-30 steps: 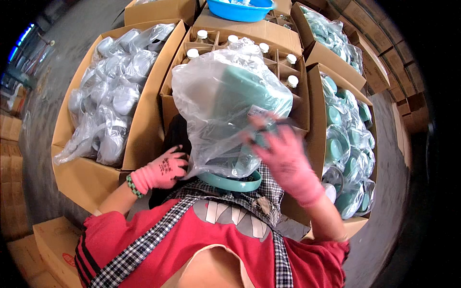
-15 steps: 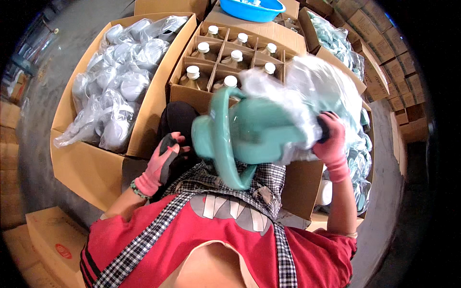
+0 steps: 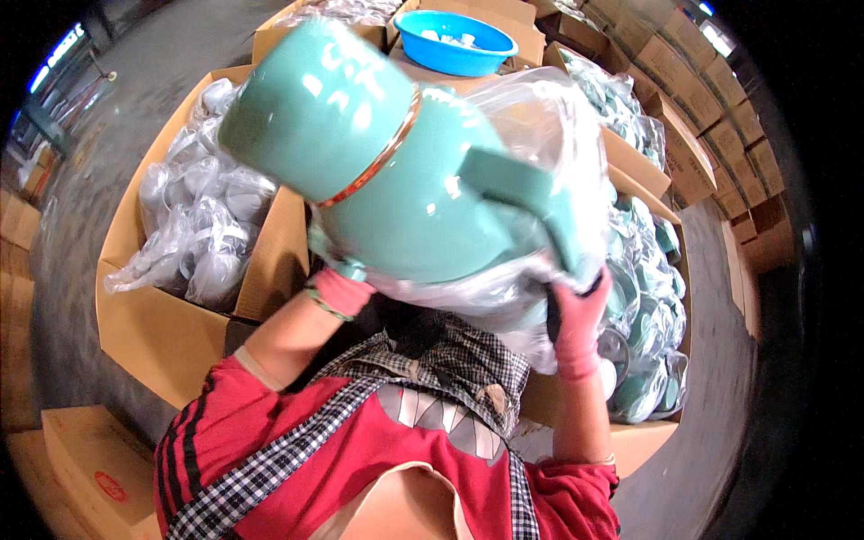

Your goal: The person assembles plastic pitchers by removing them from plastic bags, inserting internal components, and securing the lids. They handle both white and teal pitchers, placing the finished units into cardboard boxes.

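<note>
We held one mint-green jug (image 3: 396, 171), gold band around its middle, tipped on its side high above the cartons and close under the camera, half out of its one clear plastic bag (image 3: 558, 135). Our left hand (image 3: 340, 290), in a pink glove, sat under the jug's base; how far it was closed we could not tell. Our right hand (image 3: 579, 317), also gloved, was closed on the gathered bag by the handle. Risk as we judged it: the film is slick, so the jug could slide free and drop onto the wares below. Around it we counted one carton of grey bagged pieces (image 3: 202, 225) on the left, one carton of green bagged pieces (image 3: 648, 306) on the right, one blue basin (image 3: 454, 40) beyond.
</note>
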Motion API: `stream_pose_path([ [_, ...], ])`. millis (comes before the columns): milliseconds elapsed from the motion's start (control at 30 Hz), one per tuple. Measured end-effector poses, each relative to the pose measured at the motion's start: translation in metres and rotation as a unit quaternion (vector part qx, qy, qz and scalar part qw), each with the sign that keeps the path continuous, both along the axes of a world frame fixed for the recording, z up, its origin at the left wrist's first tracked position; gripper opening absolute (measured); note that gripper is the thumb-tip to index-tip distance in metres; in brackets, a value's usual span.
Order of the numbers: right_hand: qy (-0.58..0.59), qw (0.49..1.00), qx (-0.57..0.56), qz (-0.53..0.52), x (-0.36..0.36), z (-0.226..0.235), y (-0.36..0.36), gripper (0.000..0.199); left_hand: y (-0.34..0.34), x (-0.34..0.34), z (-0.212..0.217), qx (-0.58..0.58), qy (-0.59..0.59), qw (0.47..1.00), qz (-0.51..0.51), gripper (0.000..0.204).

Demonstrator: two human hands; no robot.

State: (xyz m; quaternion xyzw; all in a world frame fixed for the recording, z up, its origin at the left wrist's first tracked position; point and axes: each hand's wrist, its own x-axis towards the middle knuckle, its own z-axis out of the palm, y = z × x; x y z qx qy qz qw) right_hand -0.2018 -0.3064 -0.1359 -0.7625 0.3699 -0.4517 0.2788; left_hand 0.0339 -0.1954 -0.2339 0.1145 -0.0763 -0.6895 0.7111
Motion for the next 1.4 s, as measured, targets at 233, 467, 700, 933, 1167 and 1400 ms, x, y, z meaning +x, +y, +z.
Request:
stream_pose_path([
  [233,0.049,0.934,0.218,0.280,0.053,0.021,0.059,0.048,0.074,0.042,0.091,0.018,-0.347,0.878,0.328,0.037],
  [467,-0.030,0.912,0.368,0.182,0.058,-0.037,0.078,0.029,0.091,0.004,0.086,-0.125,-0.410,0.853,0.299,0.071],
  [700,0.190,0.884,0.310,0.294,0.007,-0.066,0.058,0.038,0.112,-0.044,0.074,-0.070,-0.867,0.349,0.350,0.104],
  [933,0.108,0.779,0.443,0.430,0.001,-0.060,0.073,0.030,0.115,0.080,0.070,-0.036,-0.858,0.298,0.416,0.057],
  [1167,0.041,0.818,0.480,0.316,0.020,-0.046,0.057,0.041,0.289,0.291,0.002,0.717,-0.656,0.167,0.164,0.088],
  [1400,-0.143,0.796,0.400,0.431,0.103,0.079,0.004,0.051,0.294,0.254,0.076,0.614,-0.700,0.364,-0.007,0.091],
])
